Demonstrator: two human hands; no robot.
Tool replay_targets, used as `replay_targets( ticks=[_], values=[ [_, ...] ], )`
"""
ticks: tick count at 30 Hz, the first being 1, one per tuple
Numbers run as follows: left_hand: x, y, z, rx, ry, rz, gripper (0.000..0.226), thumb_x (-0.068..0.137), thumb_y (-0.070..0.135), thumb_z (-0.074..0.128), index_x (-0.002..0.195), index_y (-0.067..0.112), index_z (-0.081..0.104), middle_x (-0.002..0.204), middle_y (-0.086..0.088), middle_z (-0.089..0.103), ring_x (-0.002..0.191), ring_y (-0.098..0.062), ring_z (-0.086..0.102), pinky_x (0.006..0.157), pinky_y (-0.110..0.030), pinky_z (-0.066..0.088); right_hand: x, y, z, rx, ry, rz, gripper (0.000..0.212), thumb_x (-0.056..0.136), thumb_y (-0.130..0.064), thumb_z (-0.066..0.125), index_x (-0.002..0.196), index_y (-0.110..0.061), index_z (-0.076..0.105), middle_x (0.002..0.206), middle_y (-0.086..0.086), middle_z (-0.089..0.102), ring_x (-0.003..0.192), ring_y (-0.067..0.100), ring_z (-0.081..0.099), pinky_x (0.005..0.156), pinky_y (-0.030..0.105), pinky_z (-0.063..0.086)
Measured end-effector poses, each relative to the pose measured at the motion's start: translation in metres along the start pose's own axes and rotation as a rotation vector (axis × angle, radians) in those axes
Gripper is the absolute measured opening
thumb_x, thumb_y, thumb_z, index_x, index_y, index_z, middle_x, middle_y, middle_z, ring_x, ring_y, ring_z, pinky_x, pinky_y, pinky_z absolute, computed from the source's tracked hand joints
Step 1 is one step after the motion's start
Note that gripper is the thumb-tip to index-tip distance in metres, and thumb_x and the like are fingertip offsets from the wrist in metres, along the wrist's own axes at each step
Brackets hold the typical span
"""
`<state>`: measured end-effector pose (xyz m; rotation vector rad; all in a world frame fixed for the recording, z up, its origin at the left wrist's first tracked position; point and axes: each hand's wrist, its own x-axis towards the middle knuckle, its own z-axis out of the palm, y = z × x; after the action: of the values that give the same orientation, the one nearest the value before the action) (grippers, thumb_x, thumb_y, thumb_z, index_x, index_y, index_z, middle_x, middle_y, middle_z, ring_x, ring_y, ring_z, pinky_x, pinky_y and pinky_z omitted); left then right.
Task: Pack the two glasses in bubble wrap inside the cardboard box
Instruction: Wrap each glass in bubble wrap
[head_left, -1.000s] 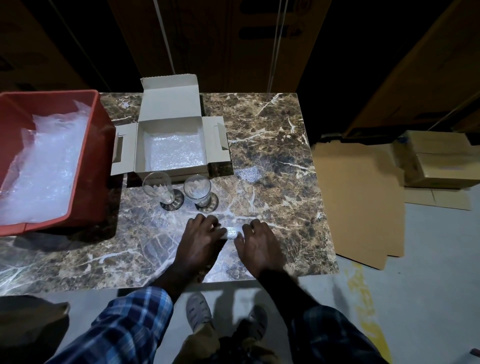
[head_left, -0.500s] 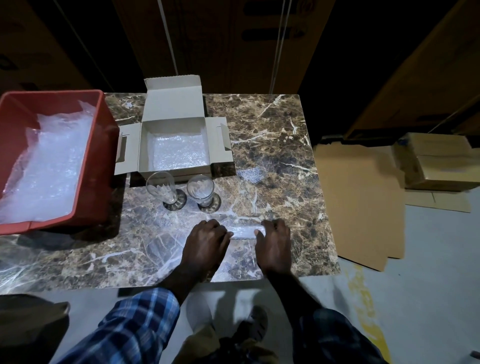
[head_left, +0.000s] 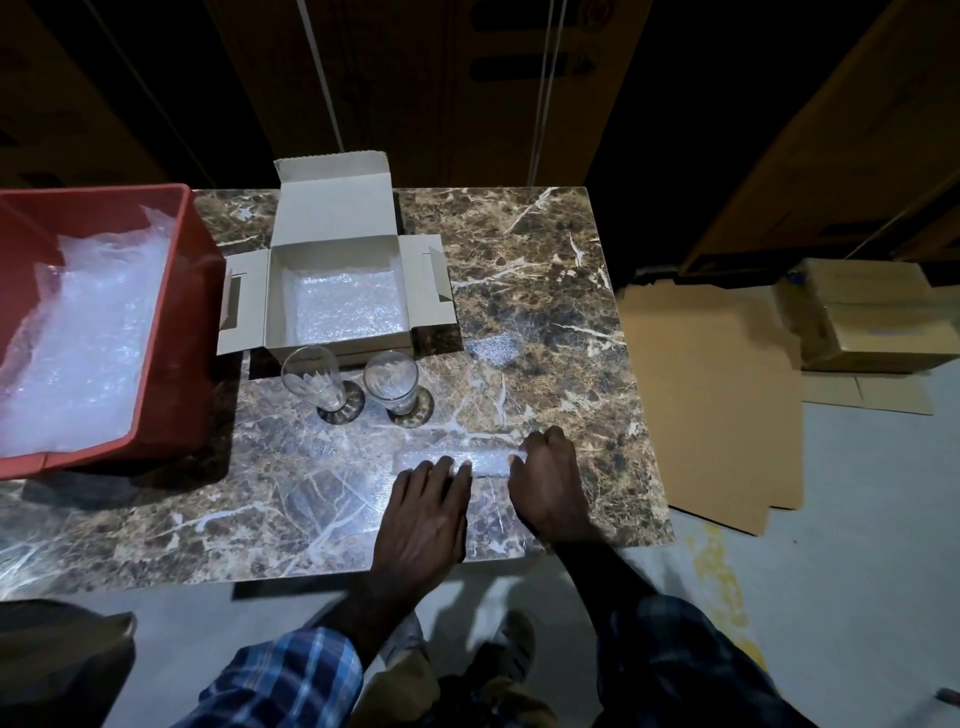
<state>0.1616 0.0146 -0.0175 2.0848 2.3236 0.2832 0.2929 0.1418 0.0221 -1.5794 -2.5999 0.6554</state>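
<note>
Two clear glasses stand upright on the marble table (head_left: 545, 270), the left glass (head_left: 317, 382) and the right glass (head_left: 397, 384), just in front of the open cardboard box (head_left: 337, 296), whose floor is lined with bubble wrap. A clear bubble wrap sheet (head_left: 337, 499) lies flat near the table's front edge, its far edge folded into a strip (head_left: 488, 462). My left hand (head_left: 423, 525) presses flat on the sheet with straight fingers. My right hand (head_left: 550, 483) pinches the right end of the folded strip.
A red bin (head_left: 171, 332) full of bubble wrap sits at the table's left end. A small bubble wrap scrap (head_left: 493, 348) lies right of the box. Flat cardboard sheets (head_left: 706, 400) and closed cartons (head_left: 878, 322) lie on the floor to the right.
My hands have spread apart along the folded bubble wrap edge, the right hand sliding right. The glasses and the box have not moved.
</note>
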Motion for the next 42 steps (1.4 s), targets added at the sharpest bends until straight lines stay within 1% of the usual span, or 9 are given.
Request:
replay_targets(
  ticks=[5,10,14,19,23,27,32,38,42],
  values=[
    [-0.003,0.009,-0.001,-0.025,-0.088,-0.097,0.049,0.101,0.033,0.039,0.144,0.011,0.049,0.138,-0.012,0.052,0.119,-0.034,0.05,0.105,-0.052,0.036,0.0,-0.004,-0.003,0.07,-0.004,0.04,0.02,0.096,-0.016,0.053,0.105,0.001,0.057,0.109,0.02,0.055,0.107,0.035,0.05,0.092,0.041,0.037],
    [-0.007,0.008,0.002,-0.044,-0.141,-0.111,0.051,0.104,0.035,0.034,0.149,0.012,0.043,0.144,-0.012,0.049,0.124,-0.035,0.048,0.105,-0.053,0.034,0.006,-0.009,0.003,0.51,0.018,0.374,0.015,0.083,-0.019,0.066,0.088,-0.012,0.053,0.087,0.013,0.063,0.083,0.033,0.061,0.068,0.036,0.043],
    [-0.005,0.007,0.001,-0.052,-0.153,-0.115,0.052,0.105,0.037,0.03,0.149,0.013,0.042,0.143,-0.009,0.05,0.124,-0.032,0.048,0.105,-0.051,0.036,0.004,-0.01,0.009,1.079,0.064,0.683,0.044,0.059,-0.018,0.08,0.092,-0.027,0.053,0.089,0.009,0.067,0.078,0.03,0.072,0.078,0.056,0.058],
    [-0.002,0.004,-0.004,-0.092,-0.072,-0.106,0.05,0.101,0.035,0.033,0.143,0.013,0.051,0.134,-0.005,0.056,0.115,-0.028,0.051,0.099,-0.044,0.038,-0.008,-0.03,0.018,1.451,0.175,0.746,0.052,0.071,0.013,0.079,0.11,-0.01,0.054,0.09,0.012,0.066,0.083,0.026,0.064,0.088,0.046,0.054],
    [-0.004,0.0,-0.005,-0.105,-0.014,-0.056,0.047,0.1,0.03,0.037,0.137,0.008,0.056,0.131,-0.007,0.06,0.11,-0.026,0.054,0.095,-0.039,0.036,-0.016,-0.045,0.032,1.274,0.201,0.634,0.022,0.075,-0.004,0.083,0.086,-0.017,0.068,0.081,0.002,0.075,0.078,0.019,0.071,0.086,0.044,0.059],
    [-0.004,-0.006,-0.007,-0.155,-0.028,-0.052,0.045,0.093,0.024,0.044,0.134,0.01,0.055,0.128,-0.006,0.06,0.107,-0.026,0.054,0.092,-0.036,0.035,-0.018,-0.053,0.038,0.973,0.252,0.479,0.026,0.078,-0.02,0.083,0.077,-0.038,0.064,0.077,-0.016,0.071,0.081,0.006,0.07,0.083,0.038,0.057],
    [0.0,-0.015,-0.009,-0.335,-0.047,-0.093,0.038,0.088,0.019,0.046,0.123,0.021,0.059,0.116,0.003,0.063,0.098,-0.022,0.055,0.085,-0.032,0.036,-0.024,-0.055,0.055,0.813,0.245,0.25,0.027,0.082,-0.027,0.069,0.098,-0.047,0.06,0.09,-0.019,0.073,0.088,0.007,0.072,0.08,0.041,0.059],
    [0.005,-0.026,-0.036,-0.831,0.017,-0.437,0.005,0.107,0.021,0.04,0.108,0.023,0.045,0.081,0.009,0.066,0.073,-0.009,0.06,0.06,-0.026,0.038,-0.029,-0.058,0.071,0.455,0.363,-0.082,0.026,0.094,-0.018,0.055,0.112,-0.016,0.074,0.127,0.003,0.069,0.111,0.023,0.065,0.095,0.031,0.051],
    [0.011,-0.035,-0.032,-1.102,0.054,-0.736,0.009,0.101,0.028,0.051,0.107,0.032,0.055,0.084,0.001,0.073,0.077,-0.018,0.067,0.074,-0.041,0.051,-0.027,-0.058,0.068,0.376,0.415,-0.173,0.029,0.097,-0.019,0.048,0.103,-0.009,0.074,0.119,0.01,0.071,0.101,0.028,0.066,0.093,0.027,0.045]
  ],
)
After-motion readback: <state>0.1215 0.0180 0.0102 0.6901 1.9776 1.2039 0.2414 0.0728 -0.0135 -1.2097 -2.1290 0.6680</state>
